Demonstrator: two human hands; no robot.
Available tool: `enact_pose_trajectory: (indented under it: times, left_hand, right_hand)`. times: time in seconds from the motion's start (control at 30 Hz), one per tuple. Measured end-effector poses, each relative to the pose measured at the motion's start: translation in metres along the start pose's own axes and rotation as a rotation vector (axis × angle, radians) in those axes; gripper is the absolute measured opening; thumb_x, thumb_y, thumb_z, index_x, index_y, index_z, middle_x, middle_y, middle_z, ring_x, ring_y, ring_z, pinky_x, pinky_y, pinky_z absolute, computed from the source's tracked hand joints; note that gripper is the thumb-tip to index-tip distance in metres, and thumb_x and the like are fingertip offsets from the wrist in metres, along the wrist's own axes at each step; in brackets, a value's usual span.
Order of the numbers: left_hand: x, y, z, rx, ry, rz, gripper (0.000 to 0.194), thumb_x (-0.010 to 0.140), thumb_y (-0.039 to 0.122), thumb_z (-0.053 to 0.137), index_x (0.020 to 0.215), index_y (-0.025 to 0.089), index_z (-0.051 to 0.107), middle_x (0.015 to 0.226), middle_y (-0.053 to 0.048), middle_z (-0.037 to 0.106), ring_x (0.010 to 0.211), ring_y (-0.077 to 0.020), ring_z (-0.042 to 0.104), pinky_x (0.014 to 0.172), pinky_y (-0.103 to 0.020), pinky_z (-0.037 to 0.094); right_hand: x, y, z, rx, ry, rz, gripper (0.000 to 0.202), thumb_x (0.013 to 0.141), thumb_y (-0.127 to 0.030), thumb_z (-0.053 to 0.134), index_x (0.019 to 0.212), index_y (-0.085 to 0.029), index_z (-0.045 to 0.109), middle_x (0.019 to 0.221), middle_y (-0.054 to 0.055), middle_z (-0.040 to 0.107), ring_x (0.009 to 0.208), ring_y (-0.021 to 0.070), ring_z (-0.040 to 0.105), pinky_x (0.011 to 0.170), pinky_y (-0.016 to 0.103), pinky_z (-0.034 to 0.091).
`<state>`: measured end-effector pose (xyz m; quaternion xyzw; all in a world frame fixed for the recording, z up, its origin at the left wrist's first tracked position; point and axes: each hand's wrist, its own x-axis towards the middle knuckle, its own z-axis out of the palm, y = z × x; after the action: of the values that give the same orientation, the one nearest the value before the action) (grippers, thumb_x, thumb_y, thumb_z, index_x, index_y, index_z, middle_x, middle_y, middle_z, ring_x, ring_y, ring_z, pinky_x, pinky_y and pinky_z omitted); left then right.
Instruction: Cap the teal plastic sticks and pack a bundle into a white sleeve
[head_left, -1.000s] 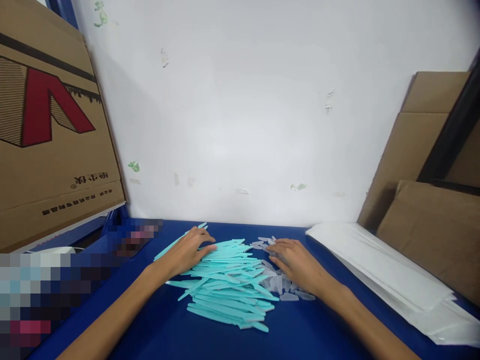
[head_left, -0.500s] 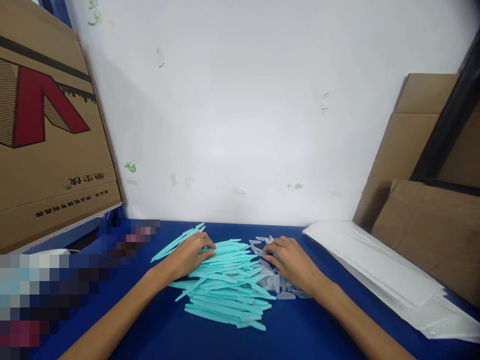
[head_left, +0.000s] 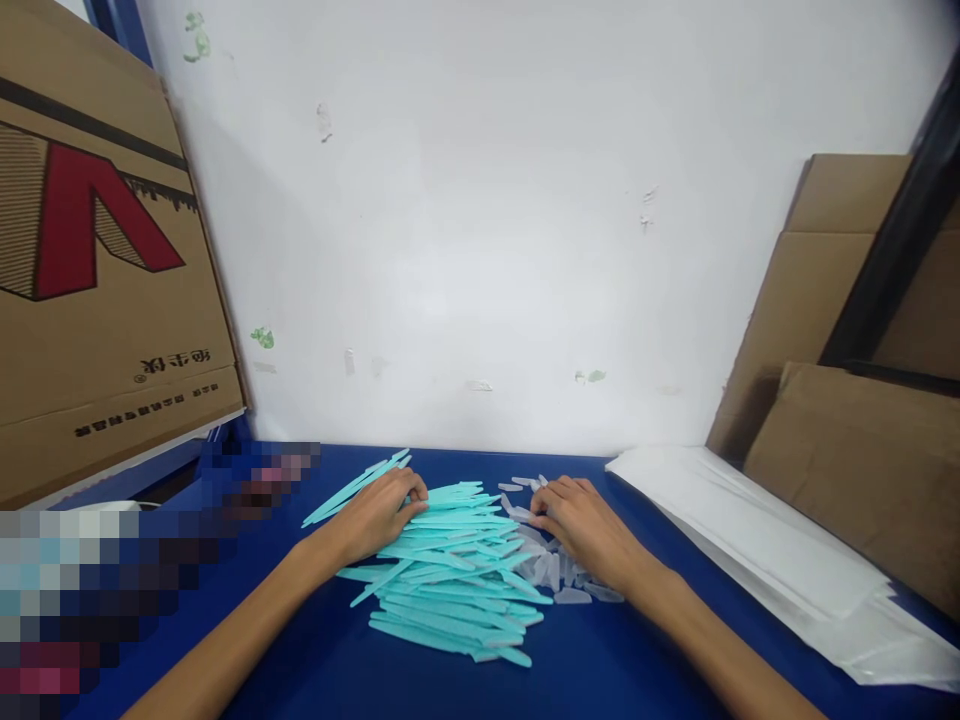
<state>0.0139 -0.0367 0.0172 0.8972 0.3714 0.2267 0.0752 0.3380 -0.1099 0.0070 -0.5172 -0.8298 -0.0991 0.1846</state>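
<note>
A loose pile of slim turquoise sticks [head_left: 450, 570], shaped like eyebrow razors, lies on the blue tabletop [head_left: 600, 670]. My left hand [head_left: 390, 510] is at the pile's upper left end, its thumb and fingers drawn together on the end of a turquoise stick. Beside the pile, at its right, small translucent caps [head_left: 555, 570] are scattered. My right hand [head_left: 574, 510] is over them, thumb and forefinger pinched on one cap, mostly hidden by the fingers. More turquoise sticks [head_left: 352, 490] lie apart, behind my left wrist.
White sheets [head_left: 750, 530] are stacked at the right, by leaning brown cardboard [head_left: 862, 460]. A large printed carton [head_left: 112, 330] stands at the left. A white wall [head_left: 480, 250] closes off the back of the table. The lower left is pixelated.
My right thumb and fingers have closed together over the caps. My left fingers have drawn in slightly at the stick ends. The view has shifted a little.
</note>
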Motion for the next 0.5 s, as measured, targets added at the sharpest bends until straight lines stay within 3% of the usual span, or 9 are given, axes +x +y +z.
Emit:
enact_pose_trajectory:
  times: [0.2,0.33,0.4,0.5]
  left_hand:
    - [0.002,0.005,-0.003,0.031,0.004,-0.008,0.021,0.100,0.035,0.045,0.096,0.022,0.059,0.092,-0.003,0.066,0.087,-0.0207,0.060,0.081,-0.033,0.046]
    - [0.003,0.005,-0.003,0.044,0.014,0.032,0.024,0.101,0.036,0.042,0.099,0.022,0.062,0.096,-0.004,0.068,0.090,-0.0221,0.060,0.080,-0.034,0.048]
    - [0.003,0.001,0.001,0.062,0.021,0.039,0.026,0.101,0.036,0.042,0.107,0.022,0.063,0.104,-0.005,0.069,0.099,-0.0234,0.061,0.090,-0.038,0.048]
    - [0.002,-0.007,0.008,0.091,0.042,0.041,0.029,0.101,0.037,0.045,0.120,0.024,0.062,0.116,-0.005,0.068,0.114,-0.0254,0.059,0.109,-0.046,0.037]
  right_hand:
    - [-0.001,-0.002,0.000,-0.022,-0.001,-0.004,0.010,0.097,-0.024,0.056,0.090,-0.022,0.062,0.092,0.003,0.069,0.086,0.0219,0.060,0.078,0.037,0.041]
    - [-0.002,-0.002,0.003,-0.043,0.024,-0.033,0.015,0.097,-0.025,0.056,0.109,-0.023,0.066,0.104,0.005,0.070,0.097,0.0238,0.061,0.084,0.038,0.042]
    - [-0.002,-0.001,0.005,-0.036,0.027,-0.046,0.019,0.098,-0.026,0.056,0.114,-0.024,0.066,0.107,0.005,0.070,0.100,0.0238,0.060,0.085,0.037,0.042]
    - [-0.001,-0.001,0.006,-0.016,0.014,-0.050,0.016,0.098,-0.025,0.055,0.107,-0.025,0.068,0.103,0.004,0.071,0.098,0.0230,0.060,0.084,0.036,0.041]
